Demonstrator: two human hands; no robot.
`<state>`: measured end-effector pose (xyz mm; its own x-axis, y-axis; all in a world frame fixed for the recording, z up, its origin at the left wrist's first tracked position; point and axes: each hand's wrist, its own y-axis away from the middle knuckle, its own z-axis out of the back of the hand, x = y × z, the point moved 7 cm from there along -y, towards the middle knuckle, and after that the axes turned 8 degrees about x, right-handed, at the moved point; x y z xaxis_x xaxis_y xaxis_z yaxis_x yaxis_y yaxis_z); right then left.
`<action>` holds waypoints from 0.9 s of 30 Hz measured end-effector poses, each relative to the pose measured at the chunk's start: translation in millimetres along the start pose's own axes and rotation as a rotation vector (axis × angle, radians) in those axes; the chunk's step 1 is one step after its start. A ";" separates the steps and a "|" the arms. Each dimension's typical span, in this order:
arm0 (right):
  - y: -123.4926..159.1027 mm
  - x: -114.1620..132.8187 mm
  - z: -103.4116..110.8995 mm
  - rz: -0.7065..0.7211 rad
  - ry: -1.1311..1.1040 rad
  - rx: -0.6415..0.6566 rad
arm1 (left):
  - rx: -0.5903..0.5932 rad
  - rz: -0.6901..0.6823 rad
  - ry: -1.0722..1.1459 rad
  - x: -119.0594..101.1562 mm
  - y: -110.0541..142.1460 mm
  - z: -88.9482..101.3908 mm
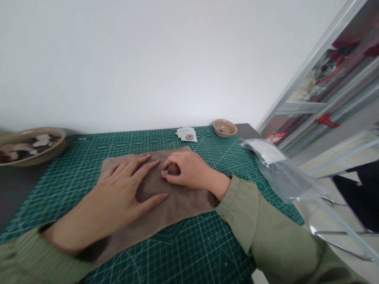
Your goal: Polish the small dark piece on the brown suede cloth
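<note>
A brown cloth (177,205) lies spread over a green cutting mat (201,244). My left hand (124,185) rests flat on its left part, fingers stretched and thumb apart. Near the middle of the cloth, my right hand (186,169) pinches a small greyish-beige piece (164,172) between thumb and forefinger, at the cloth's surface. What kind of thing this piece is, I cannot make out. The other fingers of that hand are curled and partly hidden.
At the far left stands a tan bowl (56,148) of mixed dark and pale pieces. White cards (186,133), the front one bearing a round pinkish-grey thing, lie at the back beside a smaller tan bowl (225,128). A clear plastic bag (275,169) hangs over the right edge.
</note>
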<state>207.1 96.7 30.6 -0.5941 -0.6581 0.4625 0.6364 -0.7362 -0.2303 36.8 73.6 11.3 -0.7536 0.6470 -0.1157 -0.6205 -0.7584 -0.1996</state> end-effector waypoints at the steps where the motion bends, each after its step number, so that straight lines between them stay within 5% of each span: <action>1: -0.2 1.3 -0.3 0.009 -0.012 0.003 | 0.009 0.002 -0.005 -0.5 0.6 -0.1; 9: 0.7 1.8 -3.7 -0.005 -0.033 0.005 | 0.126 0.055 -0.007 -6.6 5.0 2.7; 27: 0.0 3.1 -5.3 -0.015 -0.045 0.034 | 0.152 0.063 -0.002 -9.4 4.3 6.6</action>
<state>202.6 93.8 27.5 -0.5812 -0.6387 0.5043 0.6443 -0.7397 -0.1944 39.7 63.7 17.9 -0.7927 0.5974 -0.1210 -0.5972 -0.8010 -0.0422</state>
